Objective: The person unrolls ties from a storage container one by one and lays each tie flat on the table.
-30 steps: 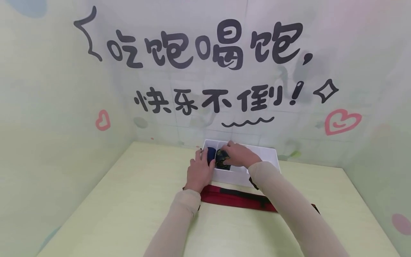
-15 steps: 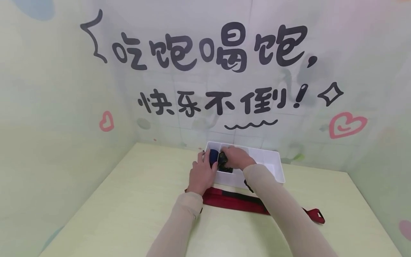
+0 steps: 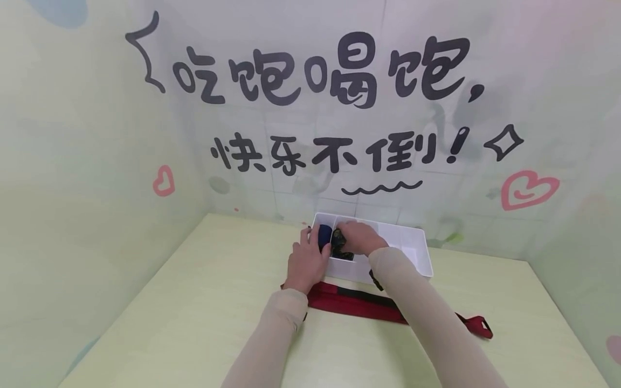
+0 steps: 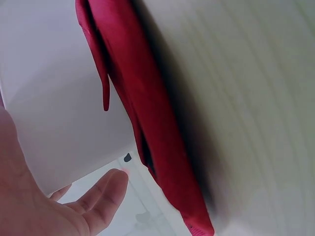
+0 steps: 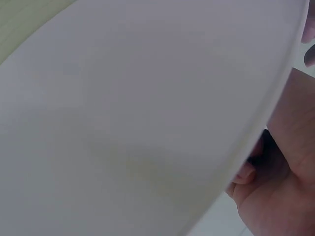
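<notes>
left hand (image 3: 306, 264) spread over end of tray (image 3: 346, 268), fingers straightish, probably steadying it; right hand (image 3: 359, 238) pinches dark patterned bundle (image 3: 344, 254), seemingly holding it compact

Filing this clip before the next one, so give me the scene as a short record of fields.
left hand: at left end of tray, grip unclear
right hand: in tray, fingers curled on dark item
tray: white, divided
blue item: leftmost compartment
dark item: next compartment to the right
red strap: on table, in front of tray
</notes>
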### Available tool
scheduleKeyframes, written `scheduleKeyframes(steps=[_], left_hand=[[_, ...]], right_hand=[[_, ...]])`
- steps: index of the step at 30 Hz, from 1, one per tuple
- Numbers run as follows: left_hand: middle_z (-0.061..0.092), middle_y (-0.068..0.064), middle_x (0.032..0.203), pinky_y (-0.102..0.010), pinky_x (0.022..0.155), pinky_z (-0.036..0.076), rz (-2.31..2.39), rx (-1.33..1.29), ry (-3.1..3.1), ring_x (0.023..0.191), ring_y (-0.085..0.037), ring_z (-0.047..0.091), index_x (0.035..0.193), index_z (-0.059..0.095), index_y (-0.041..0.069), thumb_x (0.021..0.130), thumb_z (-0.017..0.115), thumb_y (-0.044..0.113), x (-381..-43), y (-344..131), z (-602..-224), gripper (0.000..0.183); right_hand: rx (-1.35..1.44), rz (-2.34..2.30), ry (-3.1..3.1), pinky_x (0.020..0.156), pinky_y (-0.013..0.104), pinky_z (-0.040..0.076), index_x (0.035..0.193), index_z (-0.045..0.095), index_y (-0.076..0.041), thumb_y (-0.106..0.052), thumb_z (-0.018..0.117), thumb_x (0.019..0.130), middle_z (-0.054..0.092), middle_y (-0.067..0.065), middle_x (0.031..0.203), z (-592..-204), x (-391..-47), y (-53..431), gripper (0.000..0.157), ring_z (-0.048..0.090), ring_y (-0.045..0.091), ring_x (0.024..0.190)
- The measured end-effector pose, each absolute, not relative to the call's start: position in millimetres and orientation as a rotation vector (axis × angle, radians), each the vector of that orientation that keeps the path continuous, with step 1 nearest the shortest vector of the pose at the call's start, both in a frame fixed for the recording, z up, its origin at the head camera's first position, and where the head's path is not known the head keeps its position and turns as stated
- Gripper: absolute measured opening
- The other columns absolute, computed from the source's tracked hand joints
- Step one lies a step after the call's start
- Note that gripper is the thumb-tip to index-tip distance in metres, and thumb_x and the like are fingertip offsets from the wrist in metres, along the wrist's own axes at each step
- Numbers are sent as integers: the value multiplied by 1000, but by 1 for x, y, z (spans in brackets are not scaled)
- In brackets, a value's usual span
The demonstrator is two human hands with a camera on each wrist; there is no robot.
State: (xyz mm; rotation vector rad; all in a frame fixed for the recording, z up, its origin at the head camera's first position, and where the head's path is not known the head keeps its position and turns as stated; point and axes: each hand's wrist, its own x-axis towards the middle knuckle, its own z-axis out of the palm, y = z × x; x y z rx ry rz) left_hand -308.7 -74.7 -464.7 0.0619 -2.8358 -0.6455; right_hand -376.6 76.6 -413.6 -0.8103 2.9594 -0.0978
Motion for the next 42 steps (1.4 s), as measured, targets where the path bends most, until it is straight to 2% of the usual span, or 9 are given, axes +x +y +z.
scheduleKeyframes(steps=[4, 7, 11, 14, 19, 30, 34, 42], left_hand=[[38, -13, 154, -50, 81, 58, -675, 49, -2835, 107, -38, 58, 160, 28, 21, 105, 48, 48, -307, -74, -464, 65], [39, -13, 153, -51, 81, 57, -678, 51, -2830, 108, -38, 58, 160, 28, 22, 105, 47, 48, -306, -75, -463, 64], [37, -13, 154, -50, 82, 58, -675, 49, -2836, 109, -38, 58, 161, 26, 22, 105, 45, 49, -306, -76, -462, 64], [37, -14, 154, -50, 82, 58, -681, 36, -2837, 108, -38, 57, 161, 26, 21, 106, 45, 48, -306, -77, -461, 64], [39, -14, 153, -52, 80, 57, -689, 31, -2817, 107, -40, 58, 160, 29, 20, 105, 47, 48, -304, -76, -461, 64], [39, -14, 152, -54, 79, 57, -681, 27, -2804, 107, -41, 58, 158, 32, 19, 105, 47, 47, -305, -78, -462, 62], [40, -13, 151, -53, 78, 57, -663, 21, -2796, 105, -40, 58, 158, 33, 19, 105, 47, 47, -308, -78, -464, 61], [40, -14, 152, -54, 80, 57, -719, 8, -2795, 108, -41, 59, 159, 32, 18, 105, 48, 46, -305, -77, -463, 62]], right_hand=[[-816, -170, 2938, 100, 42, 54, 124, 63, -9, -21, 82, 87, 72, 9, 113, -405, -374, 81, 43, 68, 24, 104], [-846, -192, 2944, 102, 43, 54, 132, 59, -10, -21, 82, 87, 72, 11, 118, -397, -373, 82, 51, 68, 26, 108], [-935, -130, 2975, 104, 44, 53, 140, 56, -17, -23, 81, 87, 71, 11, 123, -390, -373, 84, 59, 68, 27, 112], [-986, -88, 2996, 102, 44, 54, 137, 59, -21, -24, 81, 88, 72, 10, 120, -386, -372, 85, 54, 69, 27, 109], [-965, -151, 2997, 100, 45, 54, 134, 57, -20, -23, 77, 91, 70, 14, 117, -379, -367, 89, 48, 68, 29, 107], [-796, -635, 2975, 106, 51, 50, 142, 37, -14, -23, 66, 100, 56, 21, 134, -360, -356, 105, 52, 62, 35, 122], [-771, -870, 2940, 109, 51, 48, 143, 36, -10, -20, 64, 99, 56, 23, 139, -366, -352, 110, 53, 60, 35, 128], [-718, -1250, 2886, 103, 52, 51, 143, 36, -15, -22, 67, 97, 58, 23, 138, -379, -328, 116, 57, 63, 36, 124]])
